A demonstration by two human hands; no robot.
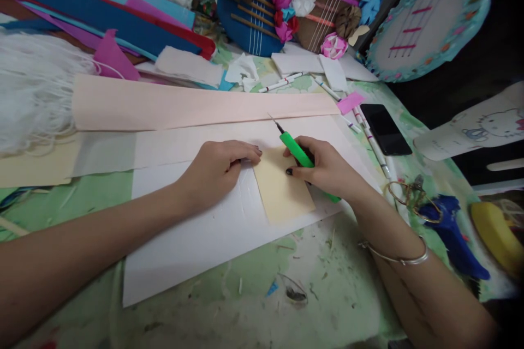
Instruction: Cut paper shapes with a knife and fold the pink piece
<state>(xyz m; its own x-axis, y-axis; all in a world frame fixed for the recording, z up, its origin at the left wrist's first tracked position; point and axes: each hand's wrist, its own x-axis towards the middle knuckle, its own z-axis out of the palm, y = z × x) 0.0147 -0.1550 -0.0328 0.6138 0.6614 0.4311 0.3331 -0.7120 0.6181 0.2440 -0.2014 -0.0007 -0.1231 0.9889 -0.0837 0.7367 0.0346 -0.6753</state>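
My right hand [323,166] is closed round a green craft knife [295,148]. Its thin pointed tip is directed up and to the left, away from the paper. Under that hand lies a small pale-yellow paper rectangle [284,196], on top of a large white sheet [172,245]. Fingertips of my left hand [223,172] rest at the upper left edge of the yellow piece; the fingers lie flat and close together, and the thumb is partly hidden. Just beyond both hands stretches a long folded peach paper strip [196,103], with a thin translucent sheet [106,152] below it.
White yarn [41,87] is heaped at left. Paper-flower-decorated instrument shapes [249,16] stand at the back. To the right are a black phone [385,129], markers [374,147], a blue tool [454,234], a yellow tape roll [495,229] and a white tumbler [470,125].
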